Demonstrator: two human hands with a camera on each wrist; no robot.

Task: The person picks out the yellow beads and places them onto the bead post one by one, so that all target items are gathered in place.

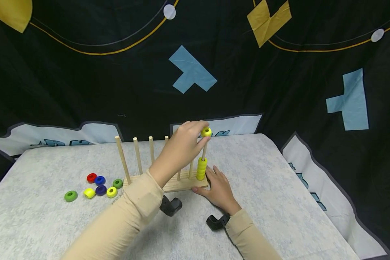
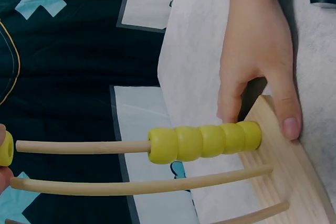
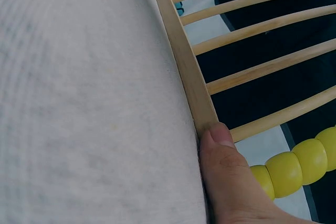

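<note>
My left hand point(image 1: 181, 142) pinches a yellow bead point(image 1: 206, 131) at the top of the rightmost peg of a wooden peg stand point(image 1: 178, 185). In the left wrist view that bead point(image 2: 5, 149) sits right at the peg's tip, its hole facing the peg, with fingertips on either side. Lower on the same peg, several yellow beads point(image 2: 205, 141) are stacked down to the base. My right hand point(image 1: 219, 189) grips the base's right end, its thumb point(image 3: 223, 156) along the front edge and its fingers toward the back. The other pegs carry no beads.
Left of the stand lie loose beads: a red one point(image 1: 91, 177), a blue one point(image 1: 99, 180), a purple one point(image 1: 101, 190), two yellow and two green point(image 1: 70, 196). A pale cloth covers the table point(image 1: 279, 216). A dark patterned curtain point(image 1: 117, 83) hangs behind.
</note>
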